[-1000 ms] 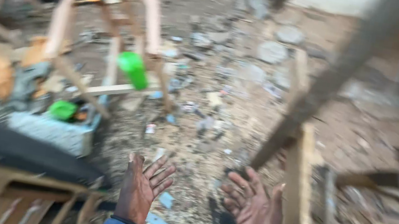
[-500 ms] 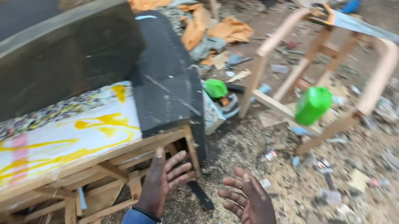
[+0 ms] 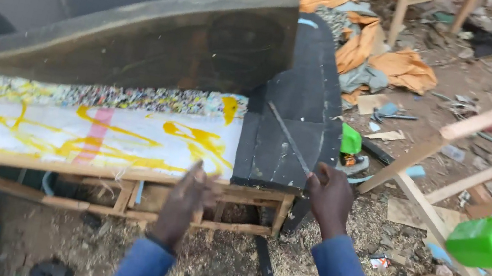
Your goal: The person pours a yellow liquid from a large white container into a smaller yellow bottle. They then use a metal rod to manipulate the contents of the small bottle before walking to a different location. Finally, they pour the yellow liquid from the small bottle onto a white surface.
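Both hands [image 3: 255,199] have reached the yellow-streaked white sheet [image 3: 87,131].

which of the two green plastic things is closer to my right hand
The small green one on the ground beside the dark padded panel, just above your right hand. The larger green jug hangs farther off, by the bare wooden frame.

Both blue-sleeved arms reach forward, left hand [image 3: 186,198] blurred, right hand [image 3: 329,195] loosely curled.

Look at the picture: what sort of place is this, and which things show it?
Probably an outdoor furniture or upholstery workshop: a half-covered sofa frame of bare wood with foam padding, an unfinished wooden chair frame, and sawdust and offcuts on the dirt ground.
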